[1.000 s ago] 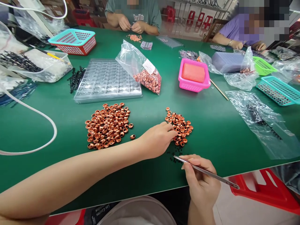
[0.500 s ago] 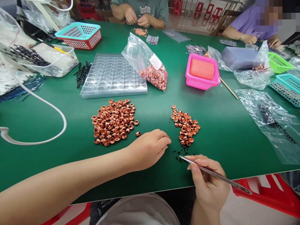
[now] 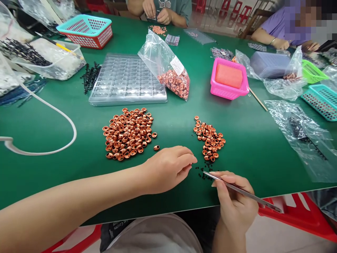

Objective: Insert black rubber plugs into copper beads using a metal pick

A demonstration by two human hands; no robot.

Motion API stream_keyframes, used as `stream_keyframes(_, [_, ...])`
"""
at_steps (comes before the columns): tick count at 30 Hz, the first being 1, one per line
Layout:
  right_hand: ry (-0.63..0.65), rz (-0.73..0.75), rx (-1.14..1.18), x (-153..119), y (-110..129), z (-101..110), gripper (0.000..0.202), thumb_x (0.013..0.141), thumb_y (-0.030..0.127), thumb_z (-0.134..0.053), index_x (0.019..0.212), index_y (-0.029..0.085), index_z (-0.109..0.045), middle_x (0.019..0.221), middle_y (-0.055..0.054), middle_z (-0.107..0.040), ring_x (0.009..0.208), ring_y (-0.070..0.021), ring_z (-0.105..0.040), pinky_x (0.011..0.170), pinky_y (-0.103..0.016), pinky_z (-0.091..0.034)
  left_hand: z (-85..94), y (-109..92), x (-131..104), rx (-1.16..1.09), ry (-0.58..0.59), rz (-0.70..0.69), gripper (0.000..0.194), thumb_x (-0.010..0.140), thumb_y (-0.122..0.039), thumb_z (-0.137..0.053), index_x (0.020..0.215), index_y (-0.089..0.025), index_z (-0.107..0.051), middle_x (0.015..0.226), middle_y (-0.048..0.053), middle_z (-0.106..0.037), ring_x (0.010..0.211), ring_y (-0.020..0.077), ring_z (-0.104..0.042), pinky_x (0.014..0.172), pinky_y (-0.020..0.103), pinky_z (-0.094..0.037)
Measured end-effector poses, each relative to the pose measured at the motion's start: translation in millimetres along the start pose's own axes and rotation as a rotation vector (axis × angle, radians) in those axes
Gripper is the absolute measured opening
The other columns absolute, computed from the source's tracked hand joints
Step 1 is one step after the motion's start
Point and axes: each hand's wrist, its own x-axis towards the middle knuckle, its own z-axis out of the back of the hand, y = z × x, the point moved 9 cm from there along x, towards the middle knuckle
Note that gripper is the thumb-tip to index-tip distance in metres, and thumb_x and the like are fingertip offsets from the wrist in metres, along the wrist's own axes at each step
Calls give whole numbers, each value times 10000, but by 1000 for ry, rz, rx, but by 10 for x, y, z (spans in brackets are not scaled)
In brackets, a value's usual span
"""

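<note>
My left hand [image 3: 171,168] is closed above the green table, thumb and fingers pinched together; whatever lies between the fingertips is hidden. Silver tweezers [image 3: 244,192] are held in my right hand [image 3: 234,200], their tips over small black pieces [image 3: 202,174]. Just beyond these black pieces lies a smaller group of copper-coloured cups [image 3: 210,140]. A larger heap of copper-coloured cups [image 3: 129,133] spreads to the left, with a single cup [image 3: 156,148] near my left wrist.
Stacked clear trays [image 3: 126,80], a plastic bag of copper cups [image 3: 175,82] and a pink basket [image 3: 229,90] stand farther back. A white cable [image 3: 60,109] loops at left. Clear bags [image 3: 305,137] lie right. Two people sit across the table.
My left hand has shifted slightly right, closer to the black pieces. My right hand still grips the tweezers, nearly unmoved. The view has shifted a little.
</note>
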Motion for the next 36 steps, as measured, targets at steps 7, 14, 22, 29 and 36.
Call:
stream_keyframes(7, [41, -38, 21, -1, -20, -24, 187, 843, 69, -666, 952, 217, -633, 867, -24, -742, 797, -179, -728, 676, -320, -601, -260, -201, -159, 61, 335, 20, 257, 901, -23, -484, 1100, -138, -599, 947, 93, -659, 839, 207, -602, 744, 304, -515])
stream_keyframes(14, [13, -7, -9, 17, 18, -18, 180, 827, 61, -680, 921, 207, -635, 778, -7, -714, 785, -202, -738, 677, -343, -599, -270, 21, -131, -184, 280, 153, 221, 908, -19, -557, 1078, -129, -646, 947, 60, -703, 918, 212, -576, 791, 313, -503])
stream_keyframes(22, [-18, 39, -4, 12, 61, -24, 194, 806, 26, -677, 912, 186, -646, 750, -5, -699, 727, -202, -726, 646, -349, -583, -254, 63, -172, -230, 253, 170, 241, 890, -41, -610, 1109, -133, -648, 1019, 71, -693, 957, 226, -592, 828, 348, -525])
stream_keyframes(29, [-70, 78, -1, 3, 86, 7, 186, 793, 27, -681, 900, 175, -653, 719, -1, -680, 695, -211, -718, 616, -358, -570, -238, 100, -168, -162, 253, 231, 96, 903, -107, -635, 978, -134, -687, 1048, 92, -643, 1000, 242, -597, 832, 361, -538])
stream_keyframes(36, [-62, -5, 54, 10, 28, 46, 176, 828, 46, -665, 918, 195, -645, 755, -9, -699, 756, -203, -719, 670, -359, -579, -211, 94, -164, -212, 210, 208, 90, 921, -131, -592, 956, -150, -673, 953, 58, -679, 925, 209, -604, 793, 321, -510])
